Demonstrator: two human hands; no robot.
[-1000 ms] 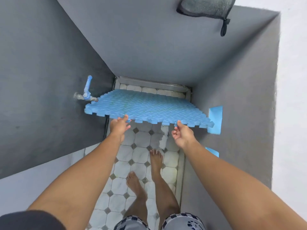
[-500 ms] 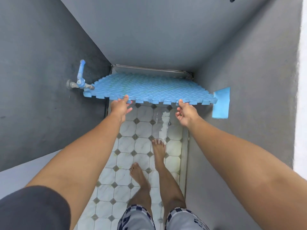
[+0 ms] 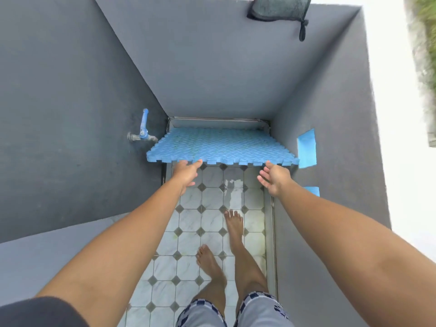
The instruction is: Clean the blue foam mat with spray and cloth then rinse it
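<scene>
The blue foam mat [image 3: 219,145] lies flat and raised above the floor at the far end of the narrow washing bay, its left corner just under the blue-handled tap [image 3: 142,131]. My left hand [image 3: 186,172] reaches to the mat's near edge with fingers stretched out, fingertips touching it without a grip. My right hand [image 3: 274,178] is just below the near right edge, palm open, fingers spread, holding nothing. A dark grey cloth [image 3: 278,8] hangs over the top of the back wall. No spray bottle is in view.
Grey walls close in on the left, back and right. The floor [image 3: 188,220] is white tile with grey diamonds, wet near the middle; my bare feet stand on it. Two blue foam pieces [image 3: 306,147] sit against the right wall.
Both hands have loosened from the mat's near edge and opened; the mat stays level at the far end. The view has tilted up, bringing the hanging cloth back in.
</scene>
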